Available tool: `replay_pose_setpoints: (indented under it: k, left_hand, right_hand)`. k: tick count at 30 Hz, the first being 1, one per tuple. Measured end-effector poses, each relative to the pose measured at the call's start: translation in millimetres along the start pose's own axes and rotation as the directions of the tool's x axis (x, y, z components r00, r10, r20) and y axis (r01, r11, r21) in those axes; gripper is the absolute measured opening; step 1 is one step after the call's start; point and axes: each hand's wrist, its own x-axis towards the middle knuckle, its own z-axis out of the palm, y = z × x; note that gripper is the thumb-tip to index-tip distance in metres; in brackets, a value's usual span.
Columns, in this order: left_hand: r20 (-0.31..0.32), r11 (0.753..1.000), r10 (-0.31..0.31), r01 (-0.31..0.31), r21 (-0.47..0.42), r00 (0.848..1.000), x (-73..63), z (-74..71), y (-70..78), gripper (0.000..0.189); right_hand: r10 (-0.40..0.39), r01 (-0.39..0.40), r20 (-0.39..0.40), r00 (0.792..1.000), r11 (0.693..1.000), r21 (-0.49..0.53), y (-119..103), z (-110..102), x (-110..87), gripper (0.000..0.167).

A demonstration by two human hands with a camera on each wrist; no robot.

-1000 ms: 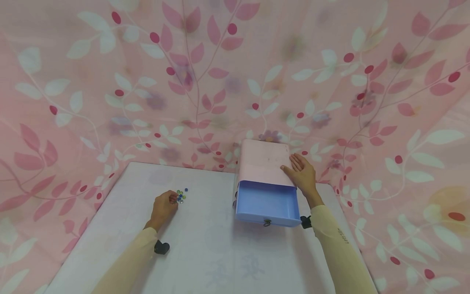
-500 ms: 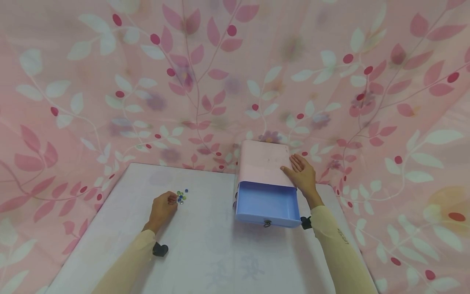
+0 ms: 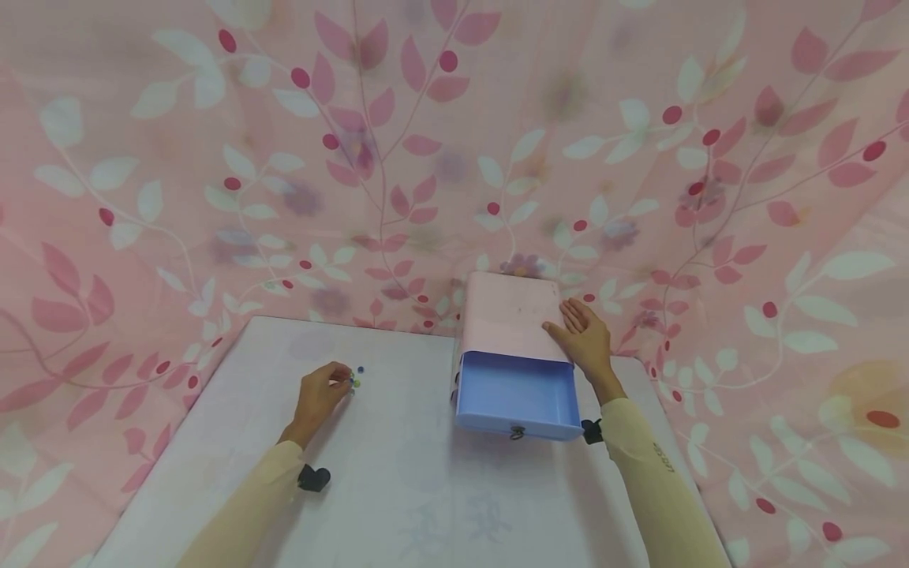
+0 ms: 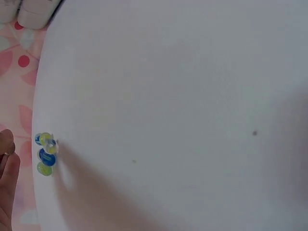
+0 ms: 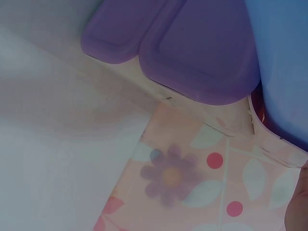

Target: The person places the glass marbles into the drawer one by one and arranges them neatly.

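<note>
In the head view my left hand (image 3: pixel 319 396) is over a small cluster of glass marbles (image 3: pixel 357 383), blue, green and clear, on the white table. Its thumb and forefinger meet at the tips; in the left wrist view a small shiny marble (image 4: pixel 10 153) shows between the fingertips. Several marbles (image 4: pixel 46 156) lie just beside them there. My right hand (image 3: pixel 586 341) rests with straight fingers against the right side of a pink drawer box (image 3: pixel 511 314), thumb on its top. The box's blue drawer (image 3: pixel 518 386) is pulled out, with nothing visible inside.
A single blue marble (image 3: pixel 360 369) lies slightly behind the cluster. Smaller purple drawers (image 5: pixel 202 53) show on the box in the right wrist view, beside the blue drawer. A pink floral curtain (image 3: pixel 398 158) stands behind the white table (image 3: pixel 383 473). Dark wrist cameras sit under both sleeves.
My left fingertips have shifted slightly up and right and now cover part of the marble cluster, with a gap opened behind the thumb. The right hand and the box stay put.
</note>
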Motion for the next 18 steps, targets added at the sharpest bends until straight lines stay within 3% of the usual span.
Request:
replay_pose_setpoints:
  k: [9,14,18]
  left_hand:
    - [-0.049,0.987,0.044,-0.051,-0.154,0.998,6.1,8.1,17.4,0.025]
    - [-0.074,0.958,0.085,-0.102,-0.268,0.994,11.9,9.3,36.5,0.026]
    - [-0.062,0.93,0.079,-0.096,-0.356,0.995,15.9,11.6,56.3,0.026]
  right_hand:
    - [0.007,-0.007,-0.01,1.0,1.0,0.003,0.8,-0.1,-0.5,0.079]
    - [0.011,-0.011,-0.002,1.0,1.0,0.023,0.1,-0.3,0.1,0.079]
    - [0.013,-0.013,0.0,1.0,1.0,0.012,-1.0,0.0,-0.3,0.079]
